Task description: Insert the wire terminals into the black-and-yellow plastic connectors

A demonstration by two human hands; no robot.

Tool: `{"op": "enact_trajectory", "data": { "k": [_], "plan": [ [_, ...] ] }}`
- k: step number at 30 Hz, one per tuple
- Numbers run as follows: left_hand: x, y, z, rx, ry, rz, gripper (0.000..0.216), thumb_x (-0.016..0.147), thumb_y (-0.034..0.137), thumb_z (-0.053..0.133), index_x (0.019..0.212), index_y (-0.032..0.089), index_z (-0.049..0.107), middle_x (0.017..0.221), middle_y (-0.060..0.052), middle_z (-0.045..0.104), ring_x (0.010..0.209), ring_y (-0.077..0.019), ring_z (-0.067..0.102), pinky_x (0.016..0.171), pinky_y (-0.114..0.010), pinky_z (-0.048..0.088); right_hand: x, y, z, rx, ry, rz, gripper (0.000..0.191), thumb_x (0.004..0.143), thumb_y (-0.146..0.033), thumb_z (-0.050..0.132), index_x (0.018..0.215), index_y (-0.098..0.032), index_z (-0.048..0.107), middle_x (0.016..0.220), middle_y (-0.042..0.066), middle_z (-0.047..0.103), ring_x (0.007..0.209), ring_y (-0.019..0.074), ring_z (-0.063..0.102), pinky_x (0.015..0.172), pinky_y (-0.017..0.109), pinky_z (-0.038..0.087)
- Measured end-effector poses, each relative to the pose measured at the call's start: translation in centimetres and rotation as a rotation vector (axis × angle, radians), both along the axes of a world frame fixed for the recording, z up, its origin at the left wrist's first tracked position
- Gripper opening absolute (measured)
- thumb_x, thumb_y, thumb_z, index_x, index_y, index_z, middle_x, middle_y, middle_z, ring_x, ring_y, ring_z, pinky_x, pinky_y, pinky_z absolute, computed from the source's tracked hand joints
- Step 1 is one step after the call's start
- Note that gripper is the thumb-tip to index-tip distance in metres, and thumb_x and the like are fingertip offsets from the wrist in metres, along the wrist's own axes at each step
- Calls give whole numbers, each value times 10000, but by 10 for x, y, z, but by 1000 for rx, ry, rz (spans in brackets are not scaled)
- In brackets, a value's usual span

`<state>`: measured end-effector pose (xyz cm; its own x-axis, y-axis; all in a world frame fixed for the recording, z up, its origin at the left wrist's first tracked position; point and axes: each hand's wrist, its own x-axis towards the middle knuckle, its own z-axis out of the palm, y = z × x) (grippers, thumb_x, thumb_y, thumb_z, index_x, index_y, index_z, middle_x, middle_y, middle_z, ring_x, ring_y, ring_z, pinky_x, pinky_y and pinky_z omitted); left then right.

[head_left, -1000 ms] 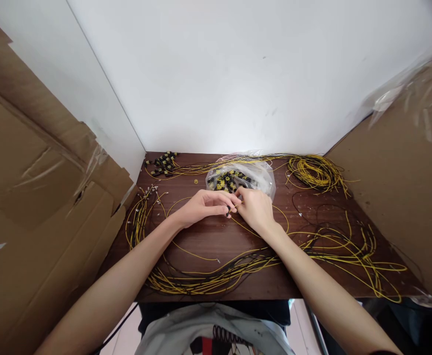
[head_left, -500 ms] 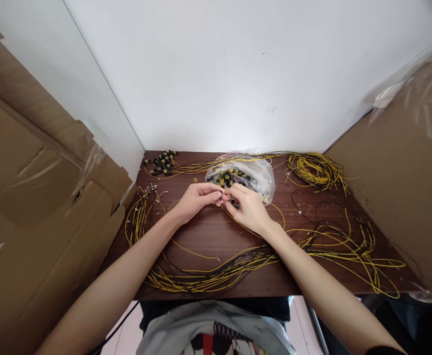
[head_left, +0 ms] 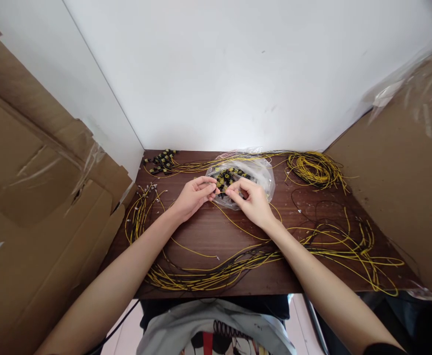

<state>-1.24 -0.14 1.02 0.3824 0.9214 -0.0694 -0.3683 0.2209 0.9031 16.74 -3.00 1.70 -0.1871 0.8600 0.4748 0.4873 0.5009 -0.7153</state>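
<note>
My left hand (head_left: 198, 198) and my right hand (head_left: 250, 199) face each other over the middle of the table, fingertips pinched and a small gap apart. A short stretch of yellow wire (head_left: 222, 192) spans that gap, gripped at either end. Whether a small connector is also tucked in my left fingers is hidden. Just behind the fingertips lies a clear plastic bag (head_left: 265, 180) bearing a heap of black and yellow connectors (head_left: 226, 176). Below the hands a thin yellow wire (head_left: 240, 228) curves across the table.
A bundle of yellow and black wires (head_left: 208, 281) runs along the table's front edge. Coiled wires (head_left: 314, 170) lie at the back right, wired connectors (head_left: 164, 160) at the back left. Cardboard (head_left: 53, 197) stands left, more cardboard (head_left: 397, 182) right, and a white wall (head_left: 231, 79) behind.
My hands have drawn slightly apart, the right one moving right and the left one a little left. Yellow wire now shows between the fingertips, where a small dark piece showed before.
</note>
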Motion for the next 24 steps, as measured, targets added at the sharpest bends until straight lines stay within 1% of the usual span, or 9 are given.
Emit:
{"op": "enact_trajectory", "data": {
  "k": [5, 14, 24],
  "plan": [
    [1, 0, -1, 4, 19, 10, 287, 637, 267, 789, 824, 99, 649, 663, -37, 658, 616, -86, 561, 599, -218, 391, 1, 0, -1, 32, 3, -32, 163, 883, -276, 528, 785, -170, 604, 652, -3, 507, 607, 122, 466, 579, 250, 364],
    [2, 0, -2, 20, 49, -4, 278, 669, 285, 766, 844, 93, 667, 683, -55, 678, 593, -75, 551, 587, -217, 384, 2, -1, -2, 99, -64, -129, 141, 862, -228, 538, 758, -160, 605, 646, -9, 502, 583, 108, 458, 575, 239, 358],
    [3, -2, -1, 32, 77, -6, 277, 662, 289, 770, 841, 102, 670, 680, -47, 679, 610, -82, 557, 588, -218, 384, 2, -3, -4, 108, -132, -147, 140, 860, -238, 540, 764, -163, 610, 648, -5, 506, 583, 110, 465, 570, 238, 356]
  ]
}}
